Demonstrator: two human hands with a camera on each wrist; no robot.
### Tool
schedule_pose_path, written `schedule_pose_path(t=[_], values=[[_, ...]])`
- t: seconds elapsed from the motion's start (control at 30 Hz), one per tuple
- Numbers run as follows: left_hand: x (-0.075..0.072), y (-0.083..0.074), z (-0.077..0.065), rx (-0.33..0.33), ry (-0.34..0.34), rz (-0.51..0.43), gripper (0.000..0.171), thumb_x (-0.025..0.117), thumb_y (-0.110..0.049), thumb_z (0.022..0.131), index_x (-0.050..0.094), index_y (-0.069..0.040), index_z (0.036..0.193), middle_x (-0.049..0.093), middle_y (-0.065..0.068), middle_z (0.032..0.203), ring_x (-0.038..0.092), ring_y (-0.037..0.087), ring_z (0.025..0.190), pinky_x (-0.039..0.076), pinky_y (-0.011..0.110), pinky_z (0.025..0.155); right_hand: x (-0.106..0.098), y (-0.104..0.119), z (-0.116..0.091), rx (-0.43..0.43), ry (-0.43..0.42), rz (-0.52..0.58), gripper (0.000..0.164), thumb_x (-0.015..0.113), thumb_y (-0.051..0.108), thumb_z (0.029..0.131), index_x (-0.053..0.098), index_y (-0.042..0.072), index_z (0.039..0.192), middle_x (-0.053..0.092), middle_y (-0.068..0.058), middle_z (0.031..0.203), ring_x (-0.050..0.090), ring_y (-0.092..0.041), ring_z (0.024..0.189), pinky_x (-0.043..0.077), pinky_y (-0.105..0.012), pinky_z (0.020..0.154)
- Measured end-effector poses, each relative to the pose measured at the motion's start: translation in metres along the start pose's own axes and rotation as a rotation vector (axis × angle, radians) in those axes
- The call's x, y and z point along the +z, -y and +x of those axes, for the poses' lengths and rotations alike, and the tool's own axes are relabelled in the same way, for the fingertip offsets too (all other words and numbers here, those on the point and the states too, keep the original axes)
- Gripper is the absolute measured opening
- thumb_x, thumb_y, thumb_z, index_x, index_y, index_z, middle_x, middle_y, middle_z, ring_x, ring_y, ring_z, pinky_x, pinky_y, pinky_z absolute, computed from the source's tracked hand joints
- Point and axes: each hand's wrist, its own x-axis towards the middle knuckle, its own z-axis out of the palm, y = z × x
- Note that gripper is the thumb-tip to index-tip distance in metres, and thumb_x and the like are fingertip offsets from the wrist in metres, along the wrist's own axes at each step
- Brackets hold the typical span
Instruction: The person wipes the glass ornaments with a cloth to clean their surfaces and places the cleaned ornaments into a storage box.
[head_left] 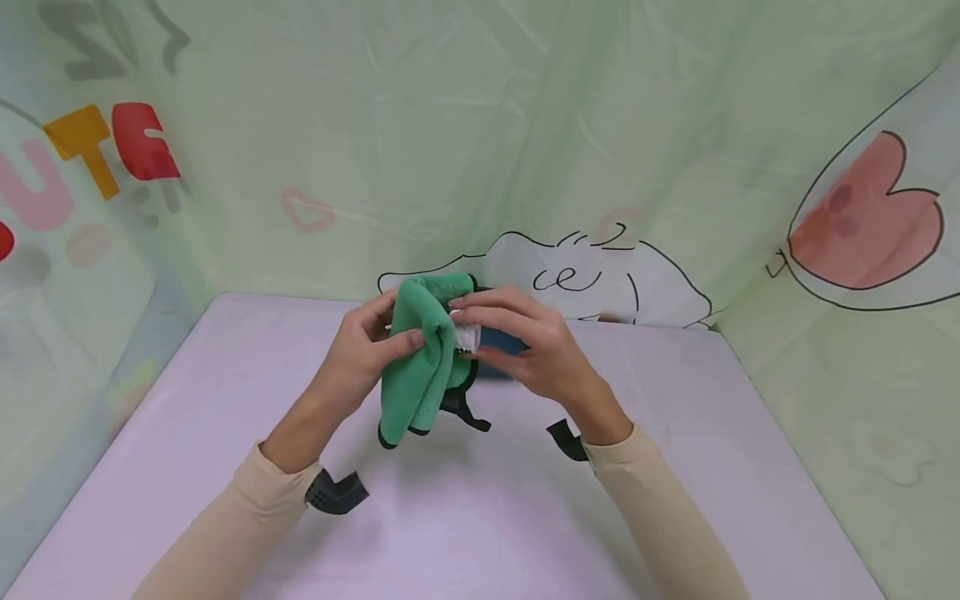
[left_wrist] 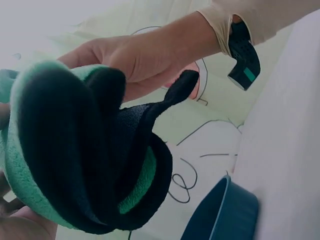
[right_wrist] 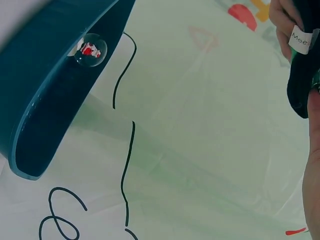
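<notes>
A green plush cloth (head_left: 414,367) with black edging hangs folded in front of me in the head view. My left hand (head_left: 356,354) grips it from the left, thumb on the near side. From the right, my right hand (head_left: 551,350) pinches a small white object (head_left: 467,337) with dark marks along its lower edge, against the cloth. Its kind cannot be told, as fingers and cloth cover much of it. In the right wrist view a white printed label (right_wrist: 301,42) shows on the cloth's black side.
Behind the hands stands a blue bin (head_left: 497,367) on the pale table (head_left: 480,517). A clear ball with a red and white figure (right_wrist: 91,50) shows inside it. A printed curtain (head_left: 450,150) encloses the table.
</notes>
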Motion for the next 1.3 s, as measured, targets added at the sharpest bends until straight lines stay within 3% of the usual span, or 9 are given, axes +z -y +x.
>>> schedule_pose_path(t=[0.27,0.5,0.7,0.9,1.07,1.3], values=[[0.001,0.0,0.0,0.109,0.035,0.033,0.052,0.074,-0.012,0.092,0.058,-0.003,0.14,0.065,0.008,0.122,0.071,0.023,0.096,0.061,0.034,0.082,-0.001,0.0,0.0,-0.002,-0.041,0.018,0.034,0.078,0.019,0.091,0.071,0.0,0.118,0.07,-0.015,0.119,0.066,-0.028,0.114,0.053,-0.034,0.1],[0.003,-0.001,0.001,0.189,0.068,0.091,0.05,0.073,-0.008,0.093,0.058,-0.006,0.141,0.065,0.01,0.128,0.068,0.026,0.105,0.06,0.037,0.087,-0.002,0.0,-0.001,0.066,-0.066,0.059,0.042,0.079,0.027,0.09,0.07,-0.004,0.117,0.07,-0.016,0.111,0.069,-0.023,0.099,0.06,-0.03,0.086],[0.006,-0.001,0.002,0.223,0.036,0.156,0.052,0.073,-0.003,0.092,0.058,-0.007,0.142,0.065,0.011,0.129,0.067,0.026,0.106,0.059,0.036,0.088,-0.002,-0.001,-0.001,0.108,-0.081,0.05,0.045,0.079,0.029,0.089,0.07,-0.005,0.117,0.07,-0.015,0.106,0.07,-0.022,0.093,0.061,-0.031,0.083],[0.007,0.001,0.002,0.265,0.007,0.204,0.057,0.075,0.001,0.09,0.057,-0.009,0.143,0.065,0.01,0.13,0.067,0.024,0.107,0.059,0.035,0.088,-0.003,0.0,-0.001,0.135,-0.084,0.055,0.045,0.086,0.02,0.083,0.07,-0.005,0.117,0.071,-0.014,0.104,0.072,-0.021,0.091,0.061,-0.03,0.082],[0.007,0.004,0.0,0.333,0.013,0.238,0.06,0.076,0.004,0.088,0.056,-0.006,0.144,0.063,0.012,0.132,0.064,0.024,0.111,0.058,0.033,0.091,-0.005,0.002,-0.001,0.181,-0.065,0.093,0.051,0.092,0.006,0.073,0.07,-0.004,0.118,0.072,-0.013,0.104,0.072,-0.019,0.09,0.061,-0.031,0.081],[0.007,0.009,0.0,0.435,-0.001,0.273,0.063,0.077,0.01,0.083,0.057,-0.003,0.142,0.064,0.013,0.131,0.062,0.023,0.112,0.058,0.031,0.091,-0.008,0.007,0.0,0.287,-0.062,0.183,0.056,0.091,-0.005,0.068,0.07,-0.004,0.12,0.073,-0.011,0.104,0.072,-0.019,0.086,0.062,-0.033,0.077]])
